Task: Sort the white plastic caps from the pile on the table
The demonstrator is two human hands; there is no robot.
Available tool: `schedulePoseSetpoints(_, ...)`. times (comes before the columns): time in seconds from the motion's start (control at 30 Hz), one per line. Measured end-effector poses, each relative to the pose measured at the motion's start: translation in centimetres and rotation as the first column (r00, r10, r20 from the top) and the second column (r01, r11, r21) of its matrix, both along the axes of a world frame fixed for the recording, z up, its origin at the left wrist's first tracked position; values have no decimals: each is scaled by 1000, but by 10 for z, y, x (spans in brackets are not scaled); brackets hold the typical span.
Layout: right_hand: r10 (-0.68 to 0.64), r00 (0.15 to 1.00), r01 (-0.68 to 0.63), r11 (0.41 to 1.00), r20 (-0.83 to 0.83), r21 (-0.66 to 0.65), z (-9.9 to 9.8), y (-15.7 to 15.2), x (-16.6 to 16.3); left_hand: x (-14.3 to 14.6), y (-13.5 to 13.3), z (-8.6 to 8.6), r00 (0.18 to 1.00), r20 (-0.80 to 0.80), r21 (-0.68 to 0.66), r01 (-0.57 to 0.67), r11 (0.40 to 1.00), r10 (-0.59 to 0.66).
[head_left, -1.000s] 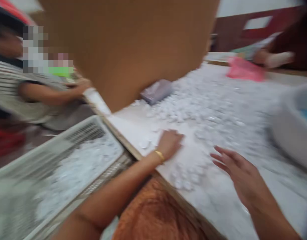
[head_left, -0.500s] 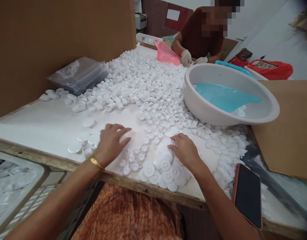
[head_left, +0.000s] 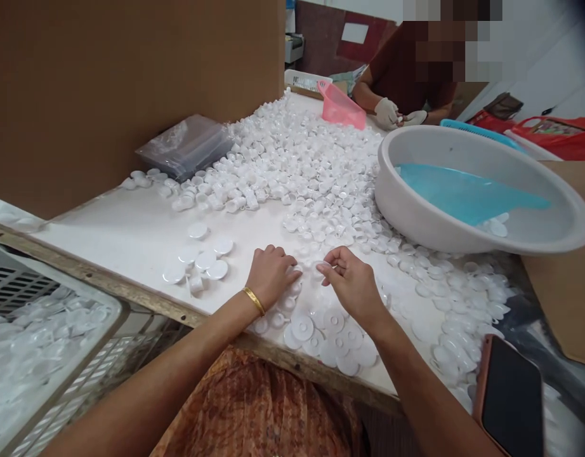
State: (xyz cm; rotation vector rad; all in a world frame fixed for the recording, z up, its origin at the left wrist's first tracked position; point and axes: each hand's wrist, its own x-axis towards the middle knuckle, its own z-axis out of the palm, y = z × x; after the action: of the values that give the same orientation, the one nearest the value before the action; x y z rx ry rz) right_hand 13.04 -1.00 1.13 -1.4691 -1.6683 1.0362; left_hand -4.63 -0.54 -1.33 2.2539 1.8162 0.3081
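Bench (head_left: 106, 235): caps (head_left: 292, 158) piled toward far edge
Left hand (head_left: 269, 277): fingers bunched, can't tell grip
Right hand (head_left: 355, 283): pinching a disc (head_left: 323, 264)

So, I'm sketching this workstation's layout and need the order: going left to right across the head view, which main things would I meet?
White slatted crate → plastic-wrapped pack → left hand → right hand, pinching a small white piece → grey basin.

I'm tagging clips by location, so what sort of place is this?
Probably a small workshop or factory workroom: white plastic parts are heaped on a worktable, a plastic crate beside it holds more white pieces, and a co-worker beyond wears pale gloves.
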Motion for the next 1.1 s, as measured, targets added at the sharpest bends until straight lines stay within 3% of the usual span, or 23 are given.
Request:
schedulePoseSetpoints(0.13,90,992,-91,996,-85,-5,-8,7,-23,-22,4,0,998,-8,10,-64,998,64)
schedulePoseSetpoints(0.23,167,984,-161,984,-67,79,-16,14,-38,-41,4,4,971,184,-54,-143,988,151)
schedulePoseSetpoints(0.33,217,976,-212,940,13,267,-26,19,-51,-48,4,8,853,438,-198,-217,956,284)
schedulePoseSetpoints(0.4,256,963,-269,899,83,347,-32,19,-55,-46,4,7,756,551,-326,-194,925,353)
schedulePoseSetpoints(0.47,286,944,-327,869,163,372,-37,19,-56,-43,5,3,690,608,-396,-165,903,393)
schedulePoseSetpoints(0.57,314,917,-387,847,246,363,-43,17,-55,-40,6,-3,650,627,-399,-205,894,429)
schedulePoseSetpoints(0.8,321,895,-425,822,309,380,-46,17,-53,-41,8,-5,643,604,-426,-240,872,472)
schedulePoseSetpoints(0.97,290,853,-477,771,434,422,-49,16,-48,-43,4,-3,708,544,-433,-223,874,450)
schedulePoseSetpoints(1.03,266,804,-529,728,532,436,-48,16,-48,-39,5,0,783,465,-349,-266,898,413)
schedulePoseSetpoints(1.1,241,751,-583,679,614,447,-45,17,-48,-30,11,3,864,368,-144,-310,940,342)
